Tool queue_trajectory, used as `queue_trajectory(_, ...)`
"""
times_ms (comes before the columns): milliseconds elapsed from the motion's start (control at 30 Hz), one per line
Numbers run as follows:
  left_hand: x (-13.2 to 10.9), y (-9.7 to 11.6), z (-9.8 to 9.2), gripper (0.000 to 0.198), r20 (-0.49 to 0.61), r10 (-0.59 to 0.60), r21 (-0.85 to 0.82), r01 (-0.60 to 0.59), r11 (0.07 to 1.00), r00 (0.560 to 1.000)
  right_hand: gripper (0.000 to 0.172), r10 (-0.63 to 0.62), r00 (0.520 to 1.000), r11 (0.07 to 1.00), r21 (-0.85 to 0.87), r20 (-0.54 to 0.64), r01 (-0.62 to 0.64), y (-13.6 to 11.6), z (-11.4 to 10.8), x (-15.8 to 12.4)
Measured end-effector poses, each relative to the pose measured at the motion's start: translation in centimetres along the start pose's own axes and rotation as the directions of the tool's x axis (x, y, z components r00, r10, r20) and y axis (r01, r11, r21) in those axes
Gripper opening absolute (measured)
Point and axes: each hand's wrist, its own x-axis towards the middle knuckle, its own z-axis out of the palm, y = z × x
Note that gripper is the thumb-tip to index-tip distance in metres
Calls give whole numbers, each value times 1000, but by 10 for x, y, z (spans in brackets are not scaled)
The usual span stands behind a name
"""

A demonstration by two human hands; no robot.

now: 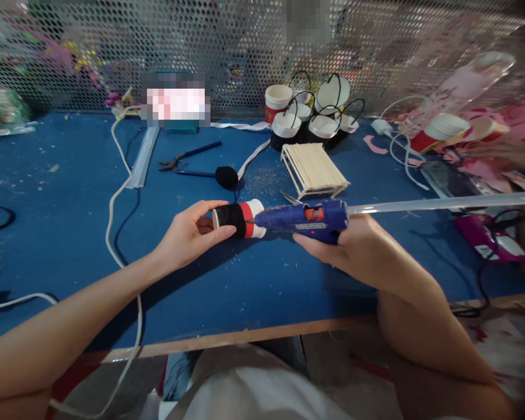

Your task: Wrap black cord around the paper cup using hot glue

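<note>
My left hand [196,230] grips a paper cup [256,218] lying on its side, its fingers around the end wrapped in black yarn. A red band and a white rim show at the cup's right end. My right hand [354,248] is closed around the handle of a blue hot glue gun [304,219]. The gun's nozzle points left and meets the cup at the edge of the black wrap, as far as I can tell. A long clear glue stick [441,202] sticks out of the gun's back. Behind the cup lies a ball of black yarn [226,177], with a strand running down to the cup.
Pliers [188,158] and a bundle of glue sticks [144,154] lie at back left. Several cups with black handles [326,125] stand behind a small wooden stick rack [315,168]. A white cable [111,216] crosses the left side. Another person's hand [514,156] is at far right.
</note>
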Motion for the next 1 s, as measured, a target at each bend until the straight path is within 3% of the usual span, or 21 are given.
queue_trajectory(267,-1,-2,2,50,18,319,169,-317,933,948,12,30,998,998,54,-46,-28,-2,1,4)
queue_trajectory(367,-2,-1,2,50,34,396,232,-393,890,918,16,-37,998,998,-49,-58,34,0,-1,6)
queue_trajectory(533,-3,-1,1,51,77,499,370,-489,790,863,23,-152,988,965,-213,22,153,3,-8,10)
queue_trajectory(633,-4,-2,1,50,102,549,437,-533,725,830,22,-87,996,979,-183,23,90,1,-8,12)
queue_trajectory(867,-7,0,2,46,167,578,524,-568,634,799,14,51,998,993,-106,37,-47,-1,-4,15)
queue_trajectory(1000,-8,0,4,43,221,605,556,-608,567,765,12,162,987,987,14,-3,-162,-2,1,15)
